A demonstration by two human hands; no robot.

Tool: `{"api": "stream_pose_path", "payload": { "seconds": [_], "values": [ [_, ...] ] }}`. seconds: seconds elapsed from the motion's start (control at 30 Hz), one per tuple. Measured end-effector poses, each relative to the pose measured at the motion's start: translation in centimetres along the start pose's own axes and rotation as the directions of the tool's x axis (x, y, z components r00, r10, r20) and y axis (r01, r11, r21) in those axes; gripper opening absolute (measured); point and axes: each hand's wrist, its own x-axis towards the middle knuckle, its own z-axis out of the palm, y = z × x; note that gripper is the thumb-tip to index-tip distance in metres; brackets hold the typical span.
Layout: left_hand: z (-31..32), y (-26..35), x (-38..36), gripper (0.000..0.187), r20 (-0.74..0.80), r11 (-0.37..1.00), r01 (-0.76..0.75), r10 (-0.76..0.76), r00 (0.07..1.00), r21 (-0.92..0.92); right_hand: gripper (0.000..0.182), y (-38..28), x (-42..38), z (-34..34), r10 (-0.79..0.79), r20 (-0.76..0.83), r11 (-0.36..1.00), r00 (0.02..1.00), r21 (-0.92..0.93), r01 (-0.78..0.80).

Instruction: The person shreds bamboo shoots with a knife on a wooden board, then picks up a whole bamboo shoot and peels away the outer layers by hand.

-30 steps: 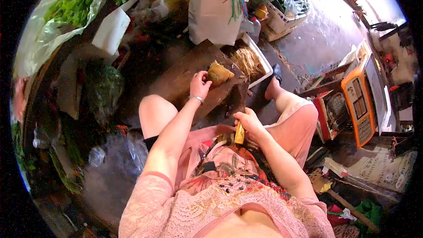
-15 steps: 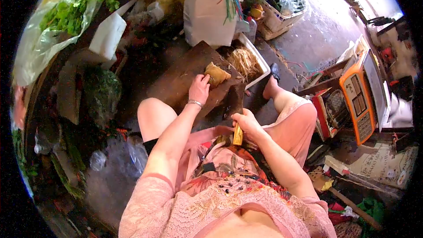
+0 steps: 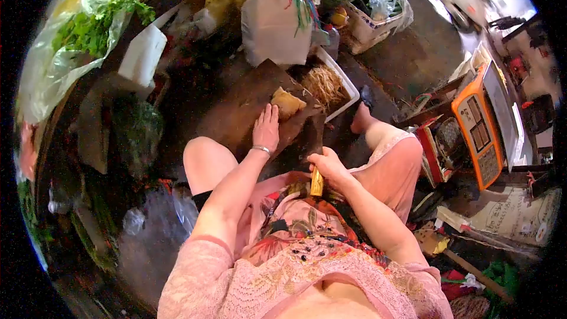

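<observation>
On a dark wooden board (image 3: 230, 106) between my knees lies a tan, wedge-shaped chunk (image 3: 287, 104) that looks like a bamboo shoot. My left hand (image 3: 267, 129) is laid out flat beside it, fingers straight, the fingertips at its near left edge. My right hand (image 3: 329, 167) is wrapped round the yellow wooden handle of a cleaver (image 3: 317, 183). The cleaver's dark blade points away from me, to the right of the chunk. Beyond it, a white foam box (image 3: 349, 85) holds a heap of thin straw-coloured shreds.
A white bag (image 3: 274, 29) stands behind the board. An orange scale (image 3: 477, 136) is at the right. Leafy greens (image 3: 88, 26) in plastic lie at the upper left, and a crate of green vegetables (image 3: 369, 26) stands at the back. Clear plastic bags (image 3: 159, 218) lie at the lower left.
My left hand's fingers were curled onto the chunk; now they are stretched flat beside it. The chunk has shifted slightly in view. My right hand keeps hold of the cleaver.
</observation>
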Motion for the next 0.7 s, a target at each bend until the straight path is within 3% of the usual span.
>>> {"api": "stream_pose_path", "payload": {
  "seconds": [0.1,0.23,0.3,0.37,0.4,0.5,0.57,0.6,0.7],
  "values": [
    [0.3,0.1,-0.5,0.060,0.057,0.999,0.014,-0.011,0.998,-0.036,0.018,-0.2,-0.3,0.1,0.014,-0.050,0.999,0.999,-0.030,-0.016],
    [-0.1,0.2,-0.6,0.062,0.002,0.996,-0.030,0.030,1.000,-0.081,0.017,1.3,1.1,-0.5,-0.042,0.007,0.999,0.999,-0.020,0.042],
    [-0.7,0.5,-0.8,0.061,-0.028,0.992,-0.043,0.040,0.999,-0.122,0.012,3.1,2.9,-1.2,-0.121,-0.016,0.979,0.993,-0.166,0.117],
    [-1.4,0.7,-1.0,0.063,-0.001,0.993,-0.038,0.038,0.999,-0.111,0.011,3.0,2.7,-1.2,-0.125,-0.014,0.977,0.992,-0.177,0.120],
    [-1.6,0.8,-0.9,0.064,0.042,0.992,-0.006,0.012,0.999,-0.122,0.012,1.3,0.9,-0.4,-0.113,-0.007,0.988,0.994,-0.105,0.111],
    [-2.0,1.2,-1.2,0.070,0.091,0.990,0.054,-0.043,0.995,-0.128,0.011,3.0,2.9,-1.1,-0.072,-0.056,0.979,0.996,-0.195,0.060],
    [-2.7,1.6,-1.6,0.072,0.092,0.985,0.076,-0.062,0.994,-0.156,0.009,1.5,0.9,-0.4,-0.155,0.005,0.983,0.988,-0.096,0.155],
    [-2.8,1.5,-1.7,0.073,0.106,0.990,0.070,-0.057,0.993,-0.125,0.009,3.5,3.3,-1.2,-0.172,-0.039,0.965,0.984,-0.206,0.160],
    [-3.2,1.1,-2.2,0.073,0.161,0.983,0.121,-0.099,0.982,-0.137,0.010,3.3,3.3,-1.3,-0.115,-0.013,0.972,0.993,-0.209,0.110]
  ]
}}
